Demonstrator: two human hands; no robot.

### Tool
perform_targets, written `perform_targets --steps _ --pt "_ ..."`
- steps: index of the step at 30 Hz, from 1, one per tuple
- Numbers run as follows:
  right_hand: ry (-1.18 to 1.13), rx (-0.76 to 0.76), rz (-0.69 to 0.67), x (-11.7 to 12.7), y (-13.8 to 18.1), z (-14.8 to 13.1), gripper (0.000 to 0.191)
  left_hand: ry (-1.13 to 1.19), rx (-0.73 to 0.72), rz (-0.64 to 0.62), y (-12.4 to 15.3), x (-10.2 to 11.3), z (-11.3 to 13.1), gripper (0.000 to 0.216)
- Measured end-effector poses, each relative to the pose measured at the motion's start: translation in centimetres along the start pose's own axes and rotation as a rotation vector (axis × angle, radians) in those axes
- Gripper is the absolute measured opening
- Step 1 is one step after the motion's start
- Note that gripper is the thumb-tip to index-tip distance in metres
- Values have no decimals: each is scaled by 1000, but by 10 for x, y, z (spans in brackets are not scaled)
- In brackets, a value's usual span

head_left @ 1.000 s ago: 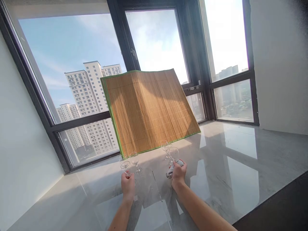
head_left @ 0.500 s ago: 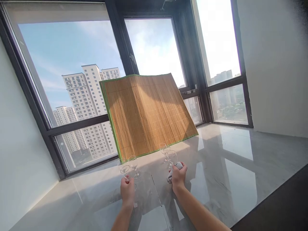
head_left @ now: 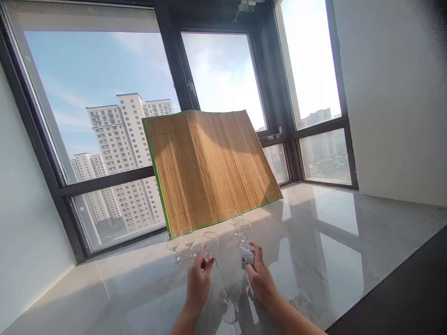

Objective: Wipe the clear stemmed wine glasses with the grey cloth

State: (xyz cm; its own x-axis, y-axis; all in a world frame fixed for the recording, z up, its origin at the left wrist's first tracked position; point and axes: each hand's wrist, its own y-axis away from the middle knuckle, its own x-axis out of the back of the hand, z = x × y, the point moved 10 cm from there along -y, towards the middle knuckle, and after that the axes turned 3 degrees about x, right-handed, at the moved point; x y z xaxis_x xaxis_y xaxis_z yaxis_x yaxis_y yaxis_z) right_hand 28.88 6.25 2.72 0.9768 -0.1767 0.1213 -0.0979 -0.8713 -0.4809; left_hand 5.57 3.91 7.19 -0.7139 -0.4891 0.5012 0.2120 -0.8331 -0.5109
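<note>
Marble sill (head_left: 349,232) — glass (head_left: 210,244), cloth (head_left: 246,256) in hands

A bamboo mat (head_left: 213,167) with a green edge leans against my window frame (head_left: 174,56) — beyond the glass, pale tower blocks (head_left: 122,153). Under everything, the glossy marble sill (head_left: 331,242), white wall (head_left: 394,93) alongside.

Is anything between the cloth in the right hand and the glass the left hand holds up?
Nothing visible. The left hand holds a wine glass off the counter, and the right hand with the cloth sits beside it across a bare gap. The other glasses stand farther back, near the bamboo mat.
</note>
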Motion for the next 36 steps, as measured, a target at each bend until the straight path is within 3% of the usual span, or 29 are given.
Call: perform_targets --steps 4,7,10,13,19,24,29,36 --pt "145 132 -140 -15 6 -23 58 -192 -135 -109 12 -19 27 46" --pt "272 277 -195 -25 15 -42 65 -302 -124 -125 13 -18 30 41" --pt "384 455 -338 -41 33 -58 75 -427 -116 -142 13 -15 30 31" --pt "453 564 -375 -45 45 -66 78 -545 -241 -201 16 -23 39 25" --pt "473 517 -101 -19 30 -64 75 -651 -471 -260 21 -37 50 35" --pt "498 381 30 -1 12 -51 72 -624 -479 -158 17 -23 48 37" --pt "517 268 -18 -1 4 -31 72 -585 -417 -51 13 -5 45 38" --pt "259 354 -242 -24 13 -36 84 -577 -494 -84 18 -10 56 48"
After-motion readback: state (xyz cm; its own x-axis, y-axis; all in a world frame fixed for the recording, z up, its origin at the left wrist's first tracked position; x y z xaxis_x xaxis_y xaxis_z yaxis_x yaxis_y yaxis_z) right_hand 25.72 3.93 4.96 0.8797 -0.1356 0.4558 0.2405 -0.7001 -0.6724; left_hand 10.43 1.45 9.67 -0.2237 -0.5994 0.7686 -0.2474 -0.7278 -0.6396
